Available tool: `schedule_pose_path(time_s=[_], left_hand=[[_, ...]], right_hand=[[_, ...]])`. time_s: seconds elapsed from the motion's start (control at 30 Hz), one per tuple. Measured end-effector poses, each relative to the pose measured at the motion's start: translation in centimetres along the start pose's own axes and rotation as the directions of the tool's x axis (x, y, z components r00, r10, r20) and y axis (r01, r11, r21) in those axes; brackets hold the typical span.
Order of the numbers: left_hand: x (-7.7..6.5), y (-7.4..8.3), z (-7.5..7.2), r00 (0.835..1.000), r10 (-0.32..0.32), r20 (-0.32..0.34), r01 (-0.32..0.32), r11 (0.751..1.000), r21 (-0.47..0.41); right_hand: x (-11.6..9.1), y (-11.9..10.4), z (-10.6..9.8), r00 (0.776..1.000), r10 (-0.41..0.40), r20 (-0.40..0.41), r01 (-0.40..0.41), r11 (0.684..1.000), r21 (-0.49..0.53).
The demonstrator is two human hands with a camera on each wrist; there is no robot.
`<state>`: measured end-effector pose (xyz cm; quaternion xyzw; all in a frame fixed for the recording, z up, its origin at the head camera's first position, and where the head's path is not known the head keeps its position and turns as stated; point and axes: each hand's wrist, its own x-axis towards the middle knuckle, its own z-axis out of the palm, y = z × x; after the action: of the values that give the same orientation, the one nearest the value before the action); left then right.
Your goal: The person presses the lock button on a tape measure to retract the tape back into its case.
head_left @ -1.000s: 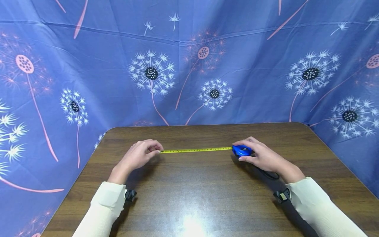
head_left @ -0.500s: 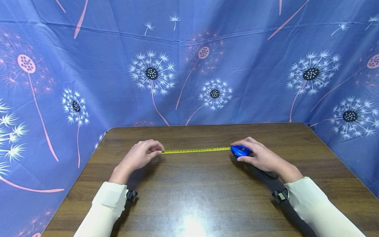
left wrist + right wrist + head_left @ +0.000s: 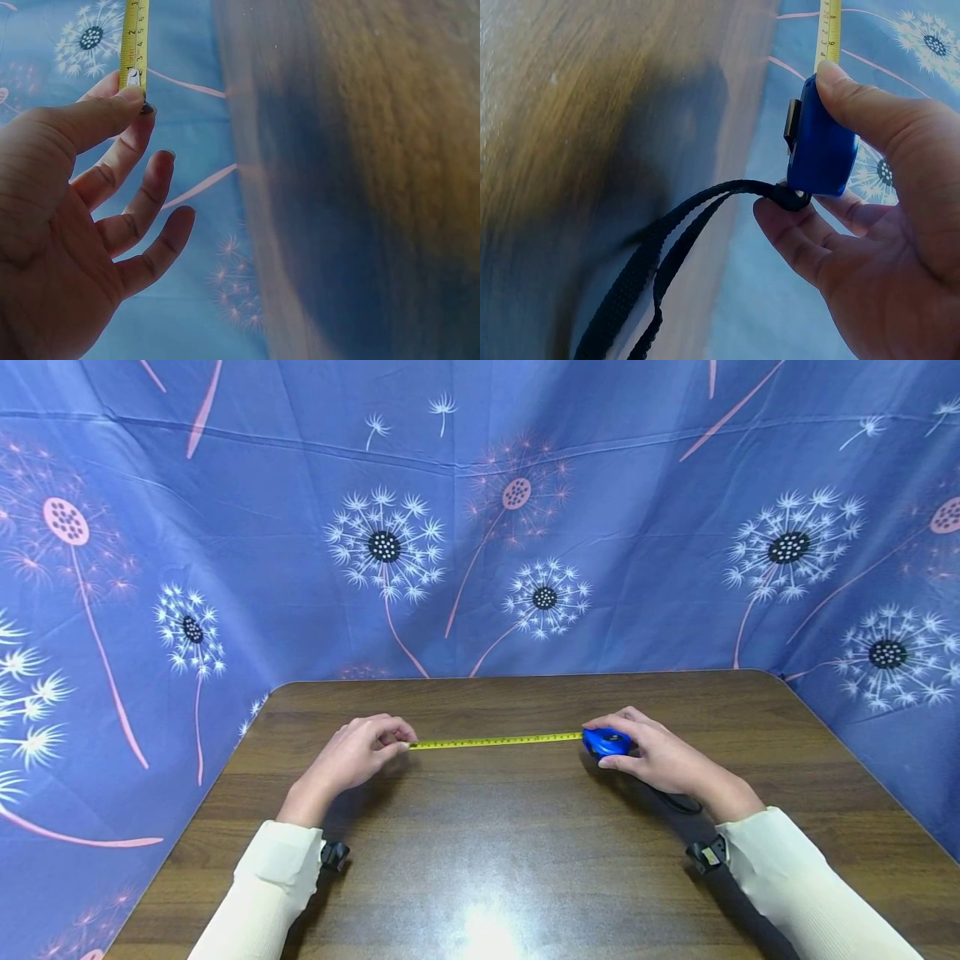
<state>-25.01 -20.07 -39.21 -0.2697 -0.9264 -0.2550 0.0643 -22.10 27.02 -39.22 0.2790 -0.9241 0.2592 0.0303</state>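
A blue tape measure point(image 3: 606, 742) is gripped between the thumb and fingers of my right hand point(image 3: 651, 755). Its yellow blade point(image 3: 498, 742) stretches leftward, nearly level, just above the table. At the other end, my left hand point(image 3: 357, 755) pinches the blade's tip between thumb and index finger. The left wrist view shows the thumb pressed on the metal end of the blade point(image 3: 134, 45), with the other fingers spread loosely below. In the right wrist view the blue case point(image 3: 821, 142) has a black clip on its side, and a black wrist strap point(image 3: 697, 202) hangs from it.
Both hands are over a brown wooden table point(image 3: 480, 827). Behind it and at the sides hangs a blue cloth point(image 3: 480, 527) with dandelion prints. A small black camera sits on each wrist.
My right hand has moved slightly left with the case, and my left hand slightly right. The stretch of blade showing between them is a little shorter.
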Motion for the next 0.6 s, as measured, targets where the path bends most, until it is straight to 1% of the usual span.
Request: schedule_pose_path(time_s=[0.1, 0.3, 0.6], left_hand=[[0.0, -0.01, 0.02, 1.0, -0.001, 0.002, 0.001, 1.0, -0.004], [0.06, 0.06, 0.18, 1.0, -0.002, 0.005, 0.002, 1.0, 0.001], [0.41, 0.47, 0.55, 1.0, 0.029, -0.008, -0.029, 0.999, -0.019]], right_hand=[[0.05, 0.01, 0.03, 1.0, 0.006, 0.003, -0.006, 1.0, 0.003], [0.11, -0.16, 0.18, 1.0, -0.014, -0.008, 0.014, 1.0, 0.007], [0.26, -0.27, 0.35, 1.0, -0.016, -0.007, 0.016, 1.0, 0.009]])
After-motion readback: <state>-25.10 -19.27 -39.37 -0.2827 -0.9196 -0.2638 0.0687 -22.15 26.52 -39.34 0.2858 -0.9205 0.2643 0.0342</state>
